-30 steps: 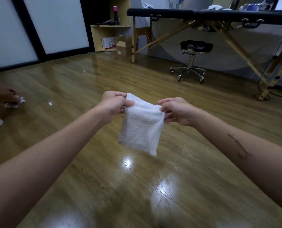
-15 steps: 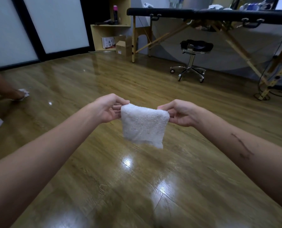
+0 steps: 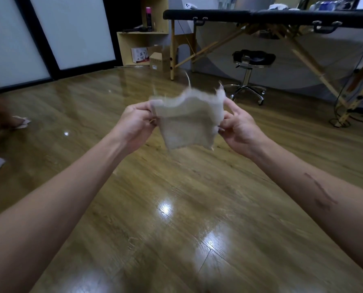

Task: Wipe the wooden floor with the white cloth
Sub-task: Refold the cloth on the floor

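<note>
While both bare arms reach forward over the wooden floor (image 3: 176, 218), the white cloth (image 3: 187, 121) hangs in the air between the two hands, well above the boards and not touching them. The left hand (image 3: 135, 121) pinches the cloth's left edge with curled fingers and thumb; the right hand (image 3: 238, 127) pinches the right edge the same way, its forefinger partly extended. The cloth is blurred and its top edge looks rippled, so its exact folds cannot be told.

It looks soft, limp and light, likely a small towel that will sag wherever it is not held; gripping it by opposite edges, as here, seems a sound way to spread it flat. The glossy floor may let it slide easily.

As for containers, a cardboard box (image 3: 156, 61) stands open on the floor by a wooden shelf unit (image 3: 142, 41); its contents cannot be seen. A printed box (image 3: 140, 55) sits inside the shelf. At the far left, another person's hand (image 3: 11, 121) presses a second cloth (image 3: 22, 122) to the floor.
</note>
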